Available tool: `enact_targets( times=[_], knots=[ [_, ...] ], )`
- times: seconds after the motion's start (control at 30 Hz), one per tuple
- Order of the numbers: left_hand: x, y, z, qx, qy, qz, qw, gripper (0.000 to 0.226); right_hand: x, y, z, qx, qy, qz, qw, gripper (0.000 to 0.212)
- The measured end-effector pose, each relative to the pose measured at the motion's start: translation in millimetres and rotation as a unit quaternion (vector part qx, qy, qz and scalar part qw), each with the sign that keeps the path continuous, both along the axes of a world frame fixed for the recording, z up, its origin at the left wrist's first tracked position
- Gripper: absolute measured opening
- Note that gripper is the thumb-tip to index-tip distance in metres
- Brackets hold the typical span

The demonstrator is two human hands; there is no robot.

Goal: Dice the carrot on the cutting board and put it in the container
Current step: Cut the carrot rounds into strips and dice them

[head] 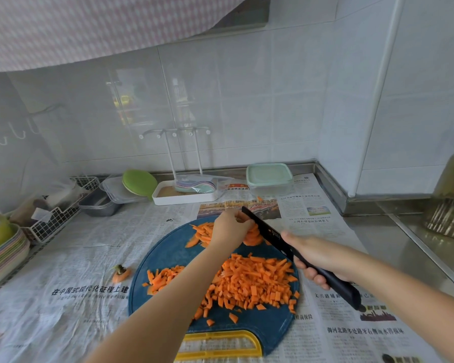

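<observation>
Stacked bowls (4, 254) and a wire basket (54, 221) stand at the far left of the newspaper-covered counter (71, 260). A cut-off carrot top (121, 274) lies on the paper just beside the round blue cutting board (173, 254), at its 9 o'clock. On the board, a small heap of carrot pieces (160, 280) sits at 9 o'clock and carrot strips (201, 233) lie at 12 o'clock. The diced carrot (254, 282), the largest heap, spreads from the centre to 3 o'clock. The left hand (228, 229) reaches to 1 o'clock, fingers curled down and holding a fanned stack of carrot slices (254, 237). The knife (266, 231) has its black blade set against these slices, with the tip pointing to 11 o'clock. The lidded container (269, 178) stands well apart from the board, at 1 o'clock near the wall; no carrot is seen in it. The right hand (319, 255) grips the knife handle at 3 o'clock, forefinger extended toward the blade. A jar (451, 197) stands at the far right.
</observation>
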State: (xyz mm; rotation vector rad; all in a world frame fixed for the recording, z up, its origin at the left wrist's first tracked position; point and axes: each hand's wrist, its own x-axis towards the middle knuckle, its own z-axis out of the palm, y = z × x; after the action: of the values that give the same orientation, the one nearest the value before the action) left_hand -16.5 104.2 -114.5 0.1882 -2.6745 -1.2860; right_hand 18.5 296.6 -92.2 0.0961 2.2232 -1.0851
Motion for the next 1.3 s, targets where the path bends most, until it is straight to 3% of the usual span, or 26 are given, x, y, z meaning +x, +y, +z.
enact_targets(
  times=[0.17,0.33,0.5,0.73,1.07,1.3],
  knots=[
    [12,6,-8,-0.074,0.108,-0.012,0.991,0.014,4,0,-1,-0.017,0.002,-0.011,1.000,0.067],
    [18,2,-16,-0.180,0.204,-0.074,0.960,0.022,6,-1,2,-0.018,-0.001,-0.019,1.000,0.067],
    [17,-1,-24,-0.254,0.157,-0.129,0.945,0.024,8,-2,4,-0.022,-0.005,-0.028,0.999,0.067],
    [27,-2,-19,-0.228,0.119,-0.161,0.953,0.038,11,-6,4,-0.021,0.000,-0.041,0.999,0.066],
    [21,-7,-9,-0.276,0.020,-0.208,0.938,0.078,11,-5,5,-0.020,-0.004,-0.035,0.999,0.065],
    [26,-2,-13,-0.321,0.075,-0.185,0.926,0.058,10,-7,6,-0.016,-0.009,-0.030,0.999,0.066]
  ],
)
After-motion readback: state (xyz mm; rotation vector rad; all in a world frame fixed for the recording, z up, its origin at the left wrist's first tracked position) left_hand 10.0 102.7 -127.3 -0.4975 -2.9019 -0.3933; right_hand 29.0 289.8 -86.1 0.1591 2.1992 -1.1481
